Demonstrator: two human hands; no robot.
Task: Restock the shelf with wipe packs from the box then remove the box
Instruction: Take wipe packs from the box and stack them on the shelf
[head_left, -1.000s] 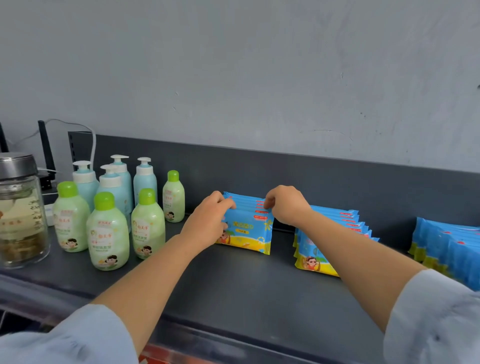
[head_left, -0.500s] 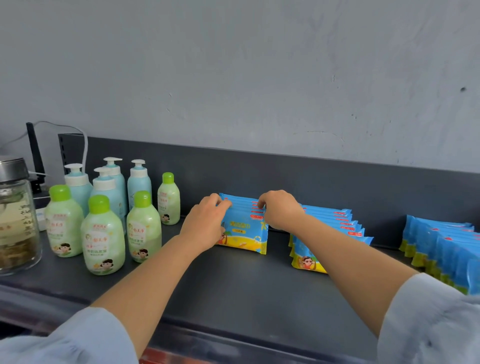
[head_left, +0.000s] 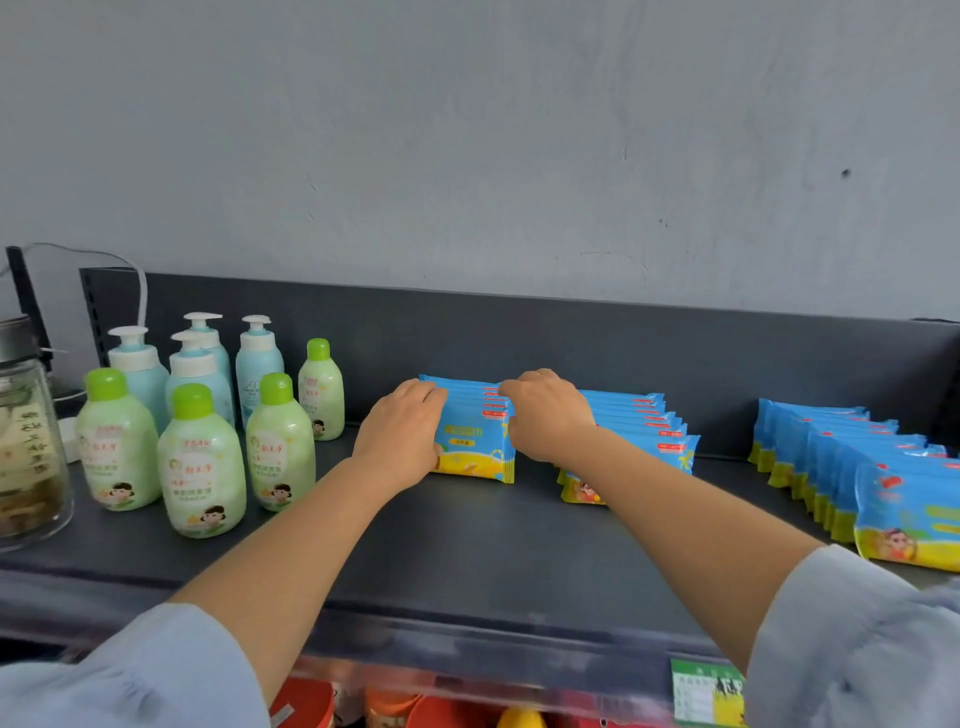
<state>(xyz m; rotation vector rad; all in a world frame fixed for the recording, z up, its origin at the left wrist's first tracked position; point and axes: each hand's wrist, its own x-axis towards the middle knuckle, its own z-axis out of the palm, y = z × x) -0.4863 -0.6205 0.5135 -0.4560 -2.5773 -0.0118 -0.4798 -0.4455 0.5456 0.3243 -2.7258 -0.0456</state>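
Head view: both hands reach across the dark shelf (head_left: 467, 545) to a standing row of blue and yellow wipe packs (head_left: 475, 441) near the back panel. The left hand (head_left: 402, 431) presses its curled fingers against the row's left end, and the right hand (head_left: 545, 413) closes over its right end, so the 2 hands squeeze the row between them rather than lifting any single pack. Just right of it, partly behind the right forearm, stands a second row of wipe packs (head_left: 644, 426), and well apart at the right edge a third row (head_left: 841, 467) runs toward the shelf front. To the left stand green-capped lotion bottles (head_left: 202, 462) and blue pump bottles (head_left: 257, 364), with a glass jar (head_left: 26, 441) at the far edge.

By my judgement restocking is well advanced: 3 rows are already on the shelf and this one is being squared up. The box is not in view, so whether packs remain in it cannot be told, and removing it is still to do.
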